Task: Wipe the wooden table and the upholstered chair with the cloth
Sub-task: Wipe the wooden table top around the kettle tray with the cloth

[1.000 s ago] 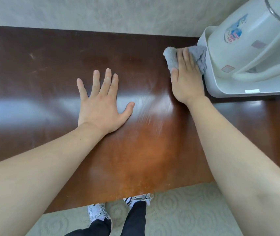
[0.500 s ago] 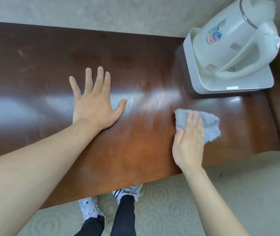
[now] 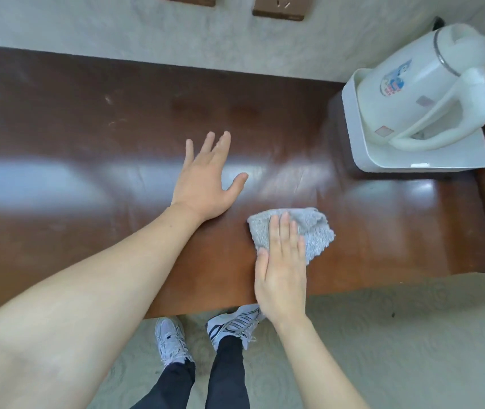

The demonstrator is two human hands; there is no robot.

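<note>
Two hands lie flat on the glossy brown counter (image 3: pixel 73 128): left hand (image 3: pixel 205 181) spread bare, right hand (image 3: pixel 282 267) pressing the grey cloth (image 3: pixel 315 231); pale patterned carpet (image 3: pixel 397 335) below.

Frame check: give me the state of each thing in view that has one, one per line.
left hand: open, flat on the table
right hand: open, fingers straight, pressing the cloth
cloth: bunched, on the table
wooden table: glossy, with faint smears
kettle: upright in its tray, lid shut

Glossy wooden table (image 3: pixel 383 231); fuzzy grey cloth (image 3: pixel 315 231); smooth plastic kettle (image 3: pixel 412 84)
</note>
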